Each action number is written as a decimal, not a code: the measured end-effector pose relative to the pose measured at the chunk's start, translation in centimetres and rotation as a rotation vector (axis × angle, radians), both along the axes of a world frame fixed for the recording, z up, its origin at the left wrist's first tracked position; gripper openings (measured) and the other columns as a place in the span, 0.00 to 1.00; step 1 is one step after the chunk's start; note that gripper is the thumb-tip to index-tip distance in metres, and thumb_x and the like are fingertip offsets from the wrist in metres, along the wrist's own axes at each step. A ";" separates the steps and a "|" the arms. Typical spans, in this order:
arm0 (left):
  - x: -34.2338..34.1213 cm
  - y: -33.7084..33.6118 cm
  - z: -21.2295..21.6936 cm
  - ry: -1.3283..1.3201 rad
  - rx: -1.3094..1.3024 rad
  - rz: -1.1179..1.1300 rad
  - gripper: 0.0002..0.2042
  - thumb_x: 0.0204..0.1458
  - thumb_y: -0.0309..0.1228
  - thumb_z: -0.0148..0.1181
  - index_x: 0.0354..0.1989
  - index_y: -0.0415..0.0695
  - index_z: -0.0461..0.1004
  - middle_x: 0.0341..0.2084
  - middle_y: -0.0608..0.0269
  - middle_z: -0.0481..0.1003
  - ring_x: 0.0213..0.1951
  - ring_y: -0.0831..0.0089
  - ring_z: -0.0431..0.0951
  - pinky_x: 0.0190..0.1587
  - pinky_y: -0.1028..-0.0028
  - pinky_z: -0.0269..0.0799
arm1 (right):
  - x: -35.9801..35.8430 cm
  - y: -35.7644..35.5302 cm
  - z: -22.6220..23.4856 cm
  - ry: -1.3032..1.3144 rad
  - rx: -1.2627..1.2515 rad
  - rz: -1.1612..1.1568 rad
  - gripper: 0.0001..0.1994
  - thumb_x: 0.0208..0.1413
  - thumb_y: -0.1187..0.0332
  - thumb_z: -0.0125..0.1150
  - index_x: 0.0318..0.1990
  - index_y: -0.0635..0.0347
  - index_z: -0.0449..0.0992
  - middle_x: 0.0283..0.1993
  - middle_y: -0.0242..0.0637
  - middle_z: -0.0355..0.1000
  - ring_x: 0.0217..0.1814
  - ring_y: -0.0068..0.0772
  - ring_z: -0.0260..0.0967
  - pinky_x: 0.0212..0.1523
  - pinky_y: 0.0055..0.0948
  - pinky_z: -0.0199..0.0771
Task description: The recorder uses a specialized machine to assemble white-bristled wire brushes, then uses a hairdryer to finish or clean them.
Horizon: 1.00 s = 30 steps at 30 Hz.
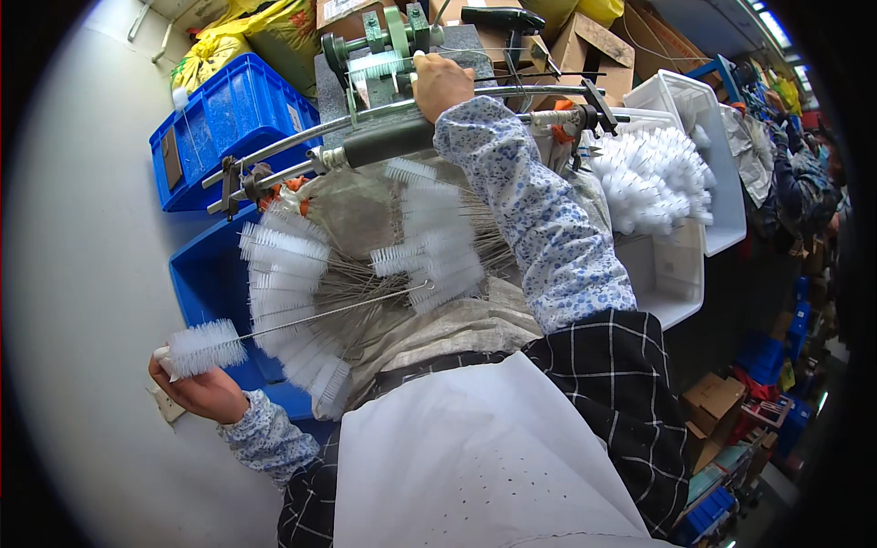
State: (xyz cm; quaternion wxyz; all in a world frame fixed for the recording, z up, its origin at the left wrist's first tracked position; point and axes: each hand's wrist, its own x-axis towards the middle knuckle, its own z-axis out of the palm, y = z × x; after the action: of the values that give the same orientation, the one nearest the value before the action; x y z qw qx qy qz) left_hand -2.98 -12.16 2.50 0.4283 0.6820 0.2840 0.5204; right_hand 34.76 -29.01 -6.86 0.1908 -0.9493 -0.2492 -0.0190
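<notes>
1. Brush, white-bristled, with looped twisted-wire stem [206, 348]: head view, at your lower left; your left hand [208, 393] has its fingers closed on the bristle end.
2. Your right hand [444, 85]: fingers bent, beside the green metal bench machine [397, 35]; what they pinch, if anything, cannot be told.
3. White-bristled wire brushes, fanned [288, 274]: before you, stems over beige woven cloth [448, 340].
4. Blue rectangular plastic crate [228, 128]: left of your machine.

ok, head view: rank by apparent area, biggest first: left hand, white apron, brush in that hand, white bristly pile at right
1. White apron
2. White bristly pile
3. Brush and left hand: too alike to rank
</notes>
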 end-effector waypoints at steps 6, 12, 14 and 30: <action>1.3 -1.2 0.2 0.023 0.013 -0.028 0.12 0.53 0.37 0.40 0.40 0.42 0.59 0.34 0.59 0.62 0.40 0.72 0.66 0.44 0.71 0.66 | 0.8 -2.1 0.6 -0.006 -0.013 0.025 0.15 0.48 0.66 0.49 0.44 0.57 0.67 0.43 0.37 0.67 0.46 0.39 0.64 0.44 0.43 0.59; 0.9 -1.0 0.1 0.021 -0.016 0.062 0.13 0.53 0.36 0.40 0.41 0.41 0.59 0.35 0.58 0.63 0.40 0.69 0.67 0.44 0.69 0.66 | 4.0 -7.1 0.0 -0.077 -0.116 0.004 0.17 0.47 0.61 0.50 0.46 0.51 0.67 0.43 0.35 0.68 0.44 0.39 0.65 0.44 0.42 0.59; 1.1 -1.2 -0.1 0.028 -0.038 0.059 0.13 0.53 0.36 0.40 0.41 0.41 0.60 0.35 0.57 0.63 0.39 0.69 0.67 0.44 0.69 0.66 | 6.0 -9.1 -1.9 -0.198 -0.083 0.045 0.17 0.47 0.59 0.50 0.46 0.50 0.68 0.41 0.38 0.68 0.40 0.39 0.68 0.38 0.37 0.66; 6.4 -3.0 -1.0 -0.049 -0.441 -0.499 0.10 0.52 0.33 0.45 0.38 0.40 0.63 0.29 0.68 0.66 0.32 0.85 0.67 0.34 0.85 0.66 | 15.4 -14.7 -2.6 -0.088 0.083 0.451 0.16 0.46 0.79 0.45 0.41 0.47 0.67 0.35 0.36 0.69 0.37 0.35 0.67 0.40 0.26 0.65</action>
State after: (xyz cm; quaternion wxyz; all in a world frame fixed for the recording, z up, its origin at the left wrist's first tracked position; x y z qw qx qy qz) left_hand 3.43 -15.19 1.54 0.6864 0.6087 0.2038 0.3418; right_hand 50.15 -43.73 -9.44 0.2183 -0.8592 -0.4619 -0.0273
